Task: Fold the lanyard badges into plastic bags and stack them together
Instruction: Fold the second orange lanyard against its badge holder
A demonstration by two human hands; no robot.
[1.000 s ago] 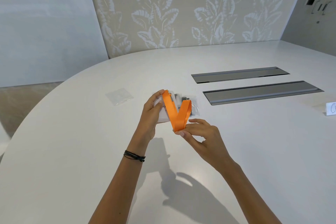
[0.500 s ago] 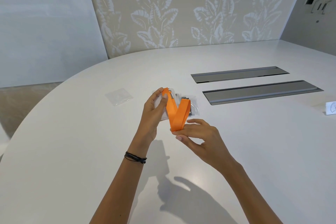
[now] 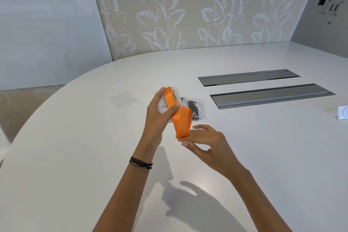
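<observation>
An orange lanyard [image 3: 182, 120] hangs folded in a loop above the white table [image 3: 75, 137]. My left hand [image 3: 158, 113] grips its white badge card [image 3: 165, 106] and pins the strap's upper part against it with the thumb. My right hand [image 3: 205, 144] pinches the bottom fold of the strap between its fingers. Just behind the hands, a filled plastic bag [image 3: 196, 108] with a dark lanyard inside lies flat on the table. An empty clear plastic bag [image 3: 123, 100] lies further left.
Two long grey cable hatches [image 3: 248, 77] [image 3: 271, 95] are set into the table at the right. A small white name card [image 3: 343, 112] stands at the far right edge. The table's curved rim runs along the left.
The strap's V shape has closed into a tighter loop. My left thumb has come down over the strap on the badge card, and my right hand has shifted a little lower under the fold.
</observation>
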